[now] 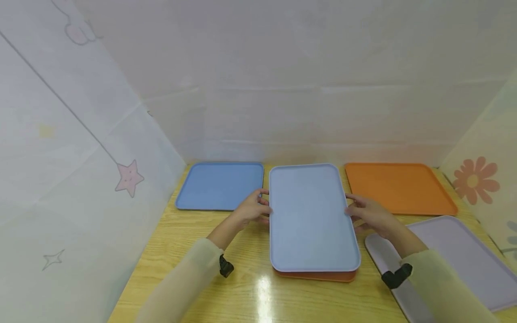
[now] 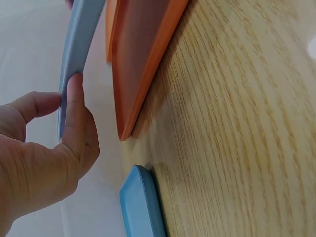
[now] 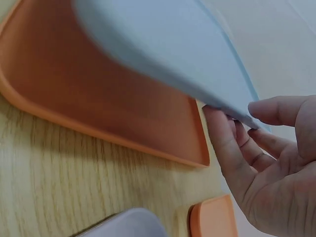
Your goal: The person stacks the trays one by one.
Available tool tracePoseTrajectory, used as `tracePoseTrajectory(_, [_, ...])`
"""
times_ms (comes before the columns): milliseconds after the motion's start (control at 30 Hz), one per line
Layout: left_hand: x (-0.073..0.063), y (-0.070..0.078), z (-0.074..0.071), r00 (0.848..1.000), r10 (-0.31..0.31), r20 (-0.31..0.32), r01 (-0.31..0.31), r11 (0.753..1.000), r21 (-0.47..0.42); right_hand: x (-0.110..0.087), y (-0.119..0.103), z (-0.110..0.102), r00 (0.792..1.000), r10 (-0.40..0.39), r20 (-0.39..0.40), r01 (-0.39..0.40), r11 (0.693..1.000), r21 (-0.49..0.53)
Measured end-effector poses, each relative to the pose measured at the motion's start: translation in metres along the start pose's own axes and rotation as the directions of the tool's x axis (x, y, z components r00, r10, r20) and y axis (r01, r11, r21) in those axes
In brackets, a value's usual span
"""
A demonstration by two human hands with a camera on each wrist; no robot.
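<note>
A light blue tray [image 1: 313, 215] is held up level by both hands, one at each long side. My left hand [image 1: 253, 208] pinches its left edge, thumb on top and fingers below, as the left wrist view shows. On the opposite edge, my right hand [image 1: 369, 215] pinches the rim the same way. Beneath it an orange tray [image 3: 113, 108] lies on the table, with a gap between the two in both wrist views. From the head view the lifted tray hides most of that orange one; only its near edge shows.
At the back left of the wooden table [image 1: 194, 269] lies a blue tray [image 1: 222, 186]. Another orange tray [image 1: 400, 188] is at the back right. A pale purple tray [image 1: 456, 255] sits at the right, partly under my right forearm. White printed sheets [image 1: 262, 89] wall the table in.
</note>
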State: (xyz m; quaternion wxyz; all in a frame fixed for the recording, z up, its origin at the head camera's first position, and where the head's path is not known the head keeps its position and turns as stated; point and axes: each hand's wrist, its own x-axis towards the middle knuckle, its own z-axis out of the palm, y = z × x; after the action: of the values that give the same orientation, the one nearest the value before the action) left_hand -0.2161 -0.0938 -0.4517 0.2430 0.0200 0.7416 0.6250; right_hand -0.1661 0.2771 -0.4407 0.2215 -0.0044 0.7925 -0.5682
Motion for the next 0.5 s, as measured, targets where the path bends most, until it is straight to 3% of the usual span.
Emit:
tracePoseTrajectory(133, [0.004,-0.001,0.001,1.000,-0.004,0.018,0.004,1.000,-0.003,0.002,0.005,-0.002,1.000,0.008,-0.008,-0.007,0.999,0.035])
tracePoseTrajectory(500, [0.005,-0.006,0.000,0.999,-0.013,0.048,0.014,1.000,-0.027,0.006,0.014,0.001,0.998,0.051,-0.031,-0.051,0.999,0.010])
